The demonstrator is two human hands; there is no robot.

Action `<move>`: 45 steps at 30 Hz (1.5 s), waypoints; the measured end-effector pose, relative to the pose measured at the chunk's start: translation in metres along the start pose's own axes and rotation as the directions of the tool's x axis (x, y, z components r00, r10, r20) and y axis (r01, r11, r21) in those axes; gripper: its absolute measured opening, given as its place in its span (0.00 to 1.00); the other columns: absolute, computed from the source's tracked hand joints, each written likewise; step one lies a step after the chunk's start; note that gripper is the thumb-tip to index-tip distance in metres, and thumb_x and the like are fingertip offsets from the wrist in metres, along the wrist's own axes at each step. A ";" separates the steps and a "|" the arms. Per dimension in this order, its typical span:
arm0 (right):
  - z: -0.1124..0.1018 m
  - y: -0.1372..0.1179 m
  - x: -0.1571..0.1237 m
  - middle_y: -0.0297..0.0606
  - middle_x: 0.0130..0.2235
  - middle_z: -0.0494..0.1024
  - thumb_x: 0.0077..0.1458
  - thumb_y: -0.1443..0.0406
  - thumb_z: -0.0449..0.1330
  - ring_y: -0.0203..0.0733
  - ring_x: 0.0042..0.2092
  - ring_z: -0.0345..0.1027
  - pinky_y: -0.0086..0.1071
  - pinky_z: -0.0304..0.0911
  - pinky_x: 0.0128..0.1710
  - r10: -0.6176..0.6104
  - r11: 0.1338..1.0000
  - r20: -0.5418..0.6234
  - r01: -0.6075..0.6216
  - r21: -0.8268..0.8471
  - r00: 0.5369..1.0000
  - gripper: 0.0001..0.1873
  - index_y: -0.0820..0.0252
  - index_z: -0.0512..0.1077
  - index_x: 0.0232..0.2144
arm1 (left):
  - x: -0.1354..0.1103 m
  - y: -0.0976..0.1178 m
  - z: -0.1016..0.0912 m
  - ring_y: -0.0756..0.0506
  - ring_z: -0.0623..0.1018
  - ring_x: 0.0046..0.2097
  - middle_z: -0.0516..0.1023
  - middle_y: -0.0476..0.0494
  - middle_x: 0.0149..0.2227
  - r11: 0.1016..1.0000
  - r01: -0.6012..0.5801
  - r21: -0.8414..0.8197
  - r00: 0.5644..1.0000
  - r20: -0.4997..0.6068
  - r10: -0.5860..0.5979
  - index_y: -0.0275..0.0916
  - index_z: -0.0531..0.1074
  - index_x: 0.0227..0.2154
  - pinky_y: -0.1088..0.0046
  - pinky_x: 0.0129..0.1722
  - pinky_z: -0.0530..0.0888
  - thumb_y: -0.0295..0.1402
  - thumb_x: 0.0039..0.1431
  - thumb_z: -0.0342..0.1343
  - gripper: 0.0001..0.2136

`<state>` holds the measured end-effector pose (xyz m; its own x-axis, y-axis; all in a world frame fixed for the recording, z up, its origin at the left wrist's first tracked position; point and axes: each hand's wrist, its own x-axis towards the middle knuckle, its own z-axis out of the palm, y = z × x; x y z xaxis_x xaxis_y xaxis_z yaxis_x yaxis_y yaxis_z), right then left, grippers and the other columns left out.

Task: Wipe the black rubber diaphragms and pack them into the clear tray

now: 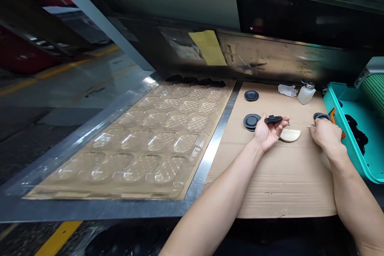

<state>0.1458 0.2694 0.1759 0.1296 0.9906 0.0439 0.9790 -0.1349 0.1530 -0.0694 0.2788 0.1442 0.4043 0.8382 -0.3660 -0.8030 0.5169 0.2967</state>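
Note:
My left hand (268,132) is palm up over the cardboard sheet (279,176), its fingertips closed on a flat black round part (273,119). Just right of it lies a pale half-round pad (290,135). My right hand (325,134) rests knuckles up on the cardboard beside the teal bin, fingers curled; what is under them is hidden. A black round part (321,116) lies just beyond that hand. A small stack of black discs (251,121) sits left of my left hand, and one more black disc (251,95) lies farther back.
A clear plastic blister tray (156,136) with several empty pockets fills the left of the bench; black parts sit in its far row. A teal bin (349,136) with black parts stands at the right. A white dispenser bottle (306,93) and a crumpled wipe (286,90) lie at the back.

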 end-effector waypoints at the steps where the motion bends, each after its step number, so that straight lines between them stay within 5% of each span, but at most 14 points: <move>1: 0.001 0.000 0.001 0.55 0.42 0.80 0.63 0.58 0.56 0.57 0.45 0.75 0.45 0.65 0.45 -0.009 1.000 0.027 0.009 0.004 1.000 0.16 0.62 0.78 0.44 | 0.000 0.000 0.000 0.47 0.82 0.29 0.83 0.29 0.38 1.000 0.002 0.000 1.000 0.000 -0.002 0.27 0.73 0.51 0.77 0.24 0.77 0.47 0.74 0.29 0.32; 7: -0.001 -0.008 0.001 0.51 0.41 0.80 0.66 0.61 0.53 0.51 0.43 0.75 0.38 0.64 0.42 -0.157 0.972 -0.031 0.160 0.172 0.987 0.15 0.61 0.77 0.41 | 0.001 -0.001 -0.001 0.43 0.83 0.34 0.82 0.25 0.39 0.998 0.034 0.051 0.999 0.021 -0.035 0.25 0.74 0.47 0.74 0.29 0.79 0.52 0.71 0.33 0.34; 11: -0.006 -0.019 -0.005 0.43 0.40 0.79 0.69 0.60 0.49 0.43 0.42 0.73 0.31 0.62 0.42 -0.323 0.750 -0.303 0.438 0.496 0.897 0.15 0.59 0.74 0.42 | 0.001 -0.009 -0.001 0.45 0.79 0.26 0.81 0.29 0.31 0.957 0.068 0.281 0.993 0.069 -0.091 0.27 0.76 0.38 0.75 0.22 0.75 0.54 0.70 0.39 0.32; 15: 0.001 -0.034 -0.015 0.41 0.41 0.77 0.69 0.60 0.50 0.41 0.41 0.71 0.31 0.63 0.44 -0.407 0.601 -0.408 0.576 0.554 0.817 0.14 0.58 0.75 0.44 | 0.002 -0.020 -0.003 0.47 0.76 0.20 0.78 0.36 0.24 0.882 0.017 0.471 0.991 0.107 -0.077 0.31 0.76 0.33 0.76 0.14 0.67 0.52 0.70 0.40 0.30; 24: 0.010 -0.041 -0.017 0.41 0.38 0.76 0.69 0.63 0.49 0.41 0.39 0.69 0.31 0.62 0.42 -0.484 0.711 -0.417 0.624 0.324 0.769 0.16 0.60 0.77 0.40 | 0.001 -0.033 0.000 0.50 0.70 0.13 0.71 0.42 0.14 0.726 -0.052 0.686 0.998 0.021 0.051 0.35 0.71 0.21 0.78 0.12 0.60 0.56 0.68 0.41 0.32; 31: 0.010 -0.043 -0.016 0.41 0.33 0.77 0.65 0.67 0.52 0.42 0.35 0.67 0.33 0.59 0.40 -0.545 0.713 -0.489 0.683 0.158 0.681 0.14 0.60 0.76 0.31 | 0.007 -0.040 -0.001 0.48 0.69 0.12 0.69 0.43 0.12 0.563 -0.062 0.824 0.988 -0.031 0.153 0.37 0.69 0.18 0.76 0.10 0.60 0.58 0.66 0.40 0.33; 37: 0.008 -0.047 -0.020 0.37 0.29 0.76 0.60 0.67 0.56 0.39 0.30 0.65 0.33 0.53 0.32 -0.443 0.784 -0.479 0.586 0.202 0.758 0.10 0.58 0.72 0.26 | 0.009 -0.042 -0.003 0.47 0.70 0.13 0.70 0.40 0.12 0.482 -0.077 0.873 0.981 -0.021 0.194 0.37 0.70 0.17 0.75 0.11 0.60 0.60 0.66 0.38 0.35; 45: 0.003 -0.046 -0.021 0.36 0.30 0.75 0.60 0.66 0.55 0.38 0.30 0.64 0.32 0.52 0.31 -0.420 0.759 -0.439 0.572 0.310 0.794 0.10 0.58 0.71 0.26 | 0.006 -0.042 -0.002 0.48 0.70 0.12 0.71 0.40 0.12 0.482 -0.083 0.872 0.984 -0.004 0.177 0.37 0.71 0.17 0.76 0.12 0.60 0.60 0.66 0.38 0.35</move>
<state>0.0990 0.2544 0.1648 -0.3772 0.8335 0.4038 0.8660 0.4719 -0.1651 -0.0339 0.2618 0.1279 0.2544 0.9157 -0.3110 -0.0385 0.3309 0.9429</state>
